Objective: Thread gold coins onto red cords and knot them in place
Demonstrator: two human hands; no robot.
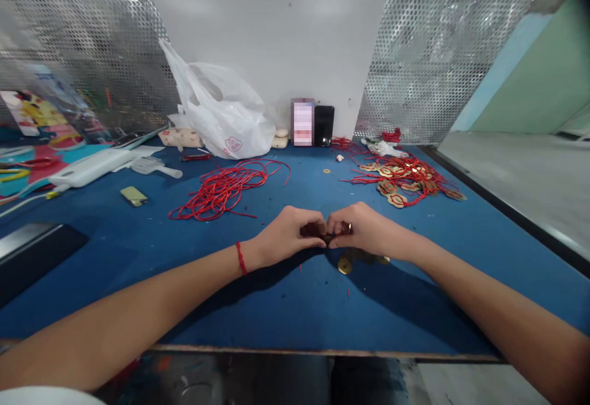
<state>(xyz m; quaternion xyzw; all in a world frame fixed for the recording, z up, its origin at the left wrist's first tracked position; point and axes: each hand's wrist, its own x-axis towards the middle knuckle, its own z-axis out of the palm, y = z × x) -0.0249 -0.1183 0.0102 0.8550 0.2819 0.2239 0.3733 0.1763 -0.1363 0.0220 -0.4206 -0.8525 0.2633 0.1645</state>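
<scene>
Over the middle of the blue table, my left hand [295, 230] and my right hand [365, 230] meet at the fingertips. Both are closed in a pinch around something small and dark between them, too hidden to name. A red cord bracelet circles my left wrist. Just below my right hand lies a round brass coin [345, 264] with a hole in its middle. More coins show partly under that hand, in its shadow. A single small coin [327, 171] lies farther back on the table.
Left of centre lies a loose tangle of red cord [221, 191]. Corded coins [401, 177] are heaped at the right. A white plastic bag [230, 110] and two phones [324, 126] stand at the back. A lighter [133, 196] and a dark box-like object [37, 257] lie left.
</scene>
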